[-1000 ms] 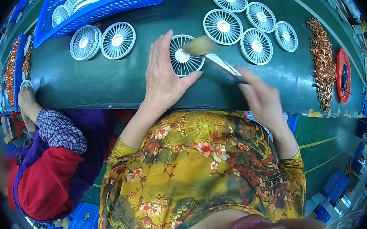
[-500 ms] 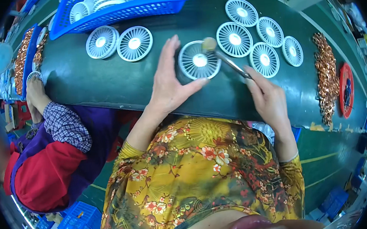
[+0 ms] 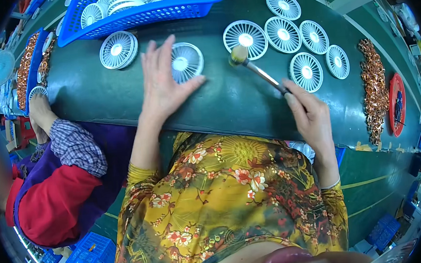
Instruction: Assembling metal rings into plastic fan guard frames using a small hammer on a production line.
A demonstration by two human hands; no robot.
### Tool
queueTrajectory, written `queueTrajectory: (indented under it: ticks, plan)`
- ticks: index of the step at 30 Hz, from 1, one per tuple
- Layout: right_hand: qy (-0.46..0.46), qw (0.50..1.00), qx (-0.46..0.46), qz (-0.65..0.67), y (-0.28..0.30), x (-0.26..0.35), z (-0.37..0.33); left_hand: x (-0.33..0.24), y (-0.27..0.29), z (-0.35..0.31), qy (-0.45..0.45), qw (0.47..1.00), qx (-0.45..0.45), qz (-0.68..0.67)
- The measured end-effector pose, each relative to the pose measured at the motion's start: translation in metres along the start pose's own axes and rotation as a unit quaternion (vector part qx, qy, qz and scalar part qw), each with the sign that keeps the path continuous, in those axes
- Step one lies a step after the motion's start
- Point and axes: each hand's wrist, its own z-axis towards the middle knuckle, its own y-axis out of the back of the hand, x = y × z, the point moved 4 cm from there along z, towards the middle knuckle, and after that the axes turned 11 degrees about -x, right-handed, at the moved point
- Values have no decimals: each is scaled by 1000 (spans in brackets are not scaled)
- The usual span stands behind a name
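Observation:
My left hand (image 3: 162, 83) curves its thumb and fingers round the rim of a white slotted disc (image 3: 187, 63), like a small fan grille, on the green tabletop. This disc looks slightly blurred, and the hand covers its left edge. In my right hand (image 3: 310, 113) is a brush (image 3: 261, 74) with a metal shank and dark grip, the fingers closed on it. Its yellowish bristle head (image 3: 238, 55) hovers by the lower edge of another white disc (image 3: 245, 39). More white discs (image 3: 283, 35) lie flat in a loose group to the right.
A blue basket (image 3: 142, 17) of white discs stands at the back left, with stacked discs (image 3: 116, 50) before it. Copper-coloured parts (image 3: 374, 91) and a red tray (image 3: 397, 104) lie far right. Someone in a checked sleeve (image 3: 78, 147) sits at my left.
My left hand has moved left to another disc, which has shifted right and nearer. The disc formerly before me now lies farther back among the right-hand group. The brush has drawn slightly nearer.

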Motion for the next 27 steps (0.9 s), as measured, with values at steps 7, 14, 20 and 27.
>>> queueTrajectory:
  ticks: [7, 14, 20, 27]
  plan:
    - [59, 991, -34, 116, 5, 22, -2, -39, -14, -9, 48, 993, 80, -70]
    - [80, 993, -13, 85, 1, 32, 12, -34, -15, -12, 81, 991, 46, -95]
    - [83, 991, 89, -46, -41, 16, 3, -38, -10, -11, 76, 989, 57, -113]
    - [45, 998, 45, 3, -22, 18, 1, 5, 25, -3, 42, 985, -160, -46]
